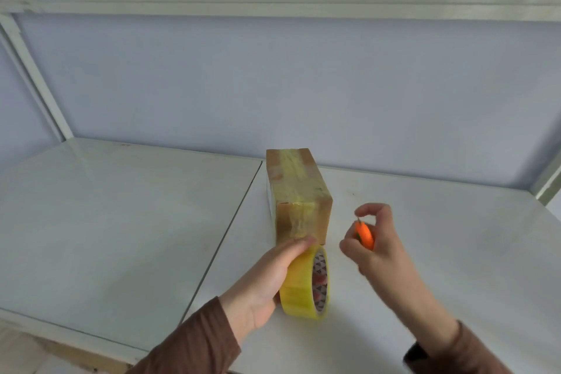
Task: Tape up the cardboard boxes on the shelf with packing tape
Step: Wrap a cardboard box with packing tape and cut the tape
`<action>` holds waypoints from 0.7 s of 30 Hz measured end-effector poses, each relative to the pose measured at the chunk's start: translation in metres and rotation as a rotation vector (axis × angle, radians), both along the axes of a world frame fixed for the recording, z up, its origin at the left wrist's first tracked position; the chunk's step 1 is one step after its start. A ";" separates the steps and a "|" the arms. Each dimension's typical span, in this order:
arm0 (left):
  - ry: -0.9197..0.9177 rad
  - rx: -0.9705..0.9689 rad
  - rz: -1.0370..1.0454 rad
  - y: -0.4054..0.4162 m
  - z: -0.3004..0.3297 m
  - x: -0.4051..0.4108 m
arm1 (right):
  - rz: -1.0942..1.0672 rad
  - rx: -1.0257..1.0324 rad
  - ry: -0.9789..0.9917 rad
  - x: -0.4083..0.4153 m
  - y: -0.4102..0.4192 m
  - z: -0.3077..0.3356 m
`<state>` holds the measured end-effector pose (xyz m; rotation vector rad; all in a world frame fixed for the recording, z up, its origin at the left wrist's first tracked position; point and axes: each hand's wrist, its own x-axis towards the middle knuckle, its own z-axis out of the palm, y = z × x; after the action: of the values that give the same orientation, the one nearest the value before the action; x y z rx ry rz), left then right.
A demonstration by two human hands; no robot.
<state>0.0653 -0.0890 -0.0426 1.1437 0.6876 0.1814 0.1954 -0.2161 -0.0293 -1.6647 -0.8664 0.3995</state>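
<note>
A small cardboard box (299,191) stands on the white shelf (121,222), with a strip of yellowish tape running along its top and down its near end. My left hand (270,279) grips a roll of yellow packing tape (305,282) just in front of the box, thumb lying over the roll's top and touching the box's lower edge. The tape still runs from the roll to the box. My right hand (376,246) holds a small orange cutter (365,234) to the right of the box, blade tip up between thumb and forefinger.
The shelf is made of two white panels with a seam (230,222) running just left of the box. White metal uprights (33,76) stand at the left and far right, with a crossbar (273,3) overhead. A pale wall lies behind.
</note>
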 end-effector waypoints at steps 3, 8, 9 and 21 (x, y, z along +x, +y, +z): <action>0.006 -0.093 0.069 -0.002 -0.005 0.002 | 0.090 -0.167 -0.232 0.022 0.002 0.020; 0.009 0.008 0.120 -0.002 -0.005 0.005 | 0.204 -0.223 -0.719 0.029 0.010 0.032; 0.009 0.017 0.130 -0.002 -0.005 0.005 | 0.200 -0.233 -0.817 0.030 0.013 0.033; -0.010 0.141 0.184 0.004 -0.013 0.013 | 0.201 -0.525 -1.304 0.047 0.034 0.023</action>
<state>0.0779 -0.0854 -0.0559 1.2122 0.7809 0.3965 0.2428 -0.1822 -0.0067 -2.3015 -2.0025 -0.4753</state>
